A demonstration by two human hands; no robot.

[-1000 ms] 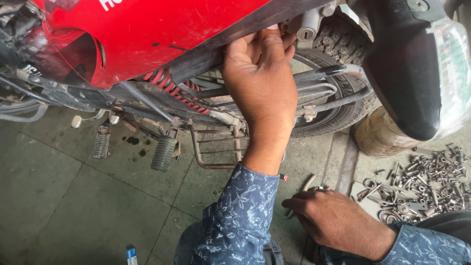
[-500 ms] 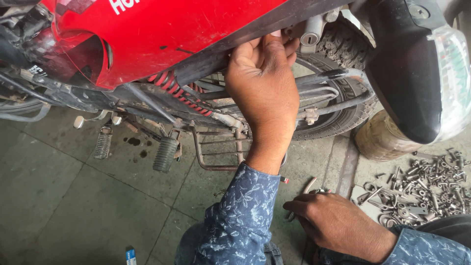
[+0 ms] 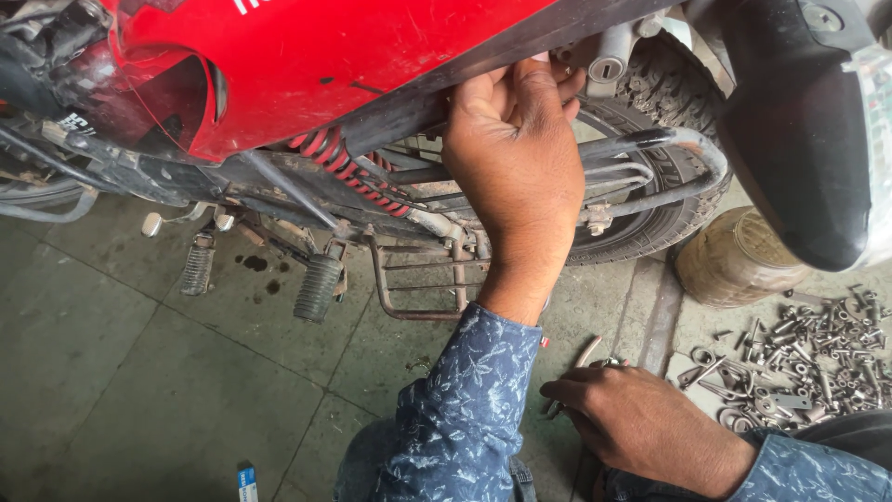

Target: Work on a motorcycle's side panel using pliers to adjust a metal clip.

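Observation:
A red motorcycle [image 3: 353,65] stands over me, with its rear wheel [image 3: 650,223] on the right. My left hand [image 3: 516,177] reaches up in a blue patterned sleeve. Its fingers curl onto the black lower edge of the red side panel [image 3: 418,107], beside a silver lock cylinder [image 3: 609,60]. A red shock spring [image 3: 339,163] lies just left of that hand. My right hand [image 3: 641,423] rests low on the floor, fingers closed around a thin metal tool [image 3: 585,353] whose end sticks out above the knuckles.
A heap of bolts, nuts and washers [image 3: 799,363] lies on the floor at the right, next to a round brown container [image 3: 734,260]. Two footpegs [image 3: 316,288] and a rusty frame bracket [image 3: 418,279] hang below the bike. A black tail section [image 3: 799,139] overhangs the right side.
My left hand stays at the panel's lower edge, its fingers shifted slightly. My right hand stays on the floor with the tool. The view has drifted a little.

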